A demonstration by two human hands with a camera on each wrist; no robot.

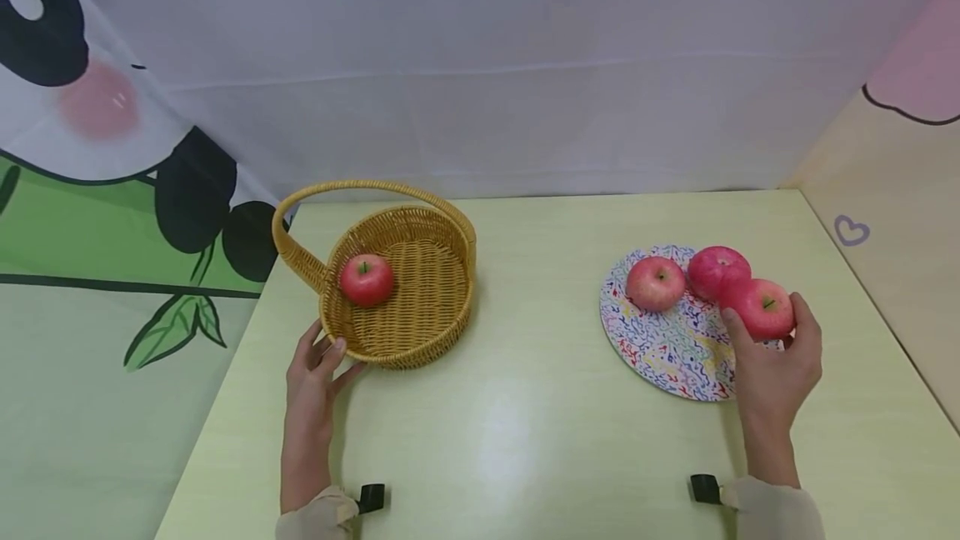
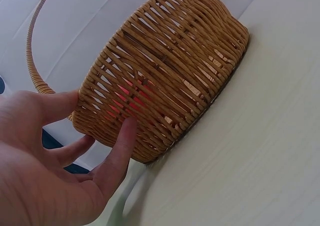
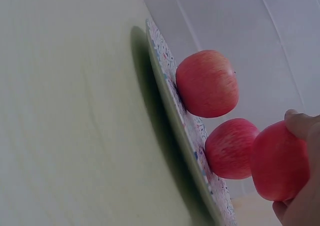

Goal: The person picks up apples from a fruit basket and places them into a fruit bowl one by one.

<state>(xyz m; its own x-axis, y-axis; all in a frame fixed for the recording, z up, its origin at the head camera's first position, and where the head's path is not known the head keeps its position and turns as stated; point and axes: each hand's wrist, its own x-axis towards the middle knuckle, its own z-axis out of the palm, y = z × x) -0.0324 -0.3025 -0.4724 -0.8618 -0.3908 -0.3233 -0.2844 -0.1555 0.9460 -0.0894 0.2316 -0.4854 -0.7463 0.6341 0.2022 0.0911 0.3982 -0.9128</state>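
My right hand (image 1: 777, 373) grips a red apple (image 1: 759, 310) between thumb and fingers at the right side of a round, colourfully patterned plate (image 1: 667, 357). Two more apples, a paler one (image 1: 656, 284) and a deep pink one (image 1: 717, 271), sit on that plate; the held apple overlaps the pink one in view. At the left, my left hand (image 1: 311, 386) touches the near-left side of a wicker basket (image 1: 408, 354). In the left wrist view, its extended thumb rests on the woven wall (image 2: 165, 70) and another finger meets the rim. One red apple (image 1: 367, 280) lies inside the basket.
The basket's tall arched handle (image 1: 360, 185) stands over its far-left side. Both things are on a pale table (image 1: 525, 407), with a white cloth backdrop (image 1: 525, 123) behind and a cartoon-printed cloth (image 1: 82, 232) at the left. Dark wrist devices (image 1: 372, 497) show by the sleeves.
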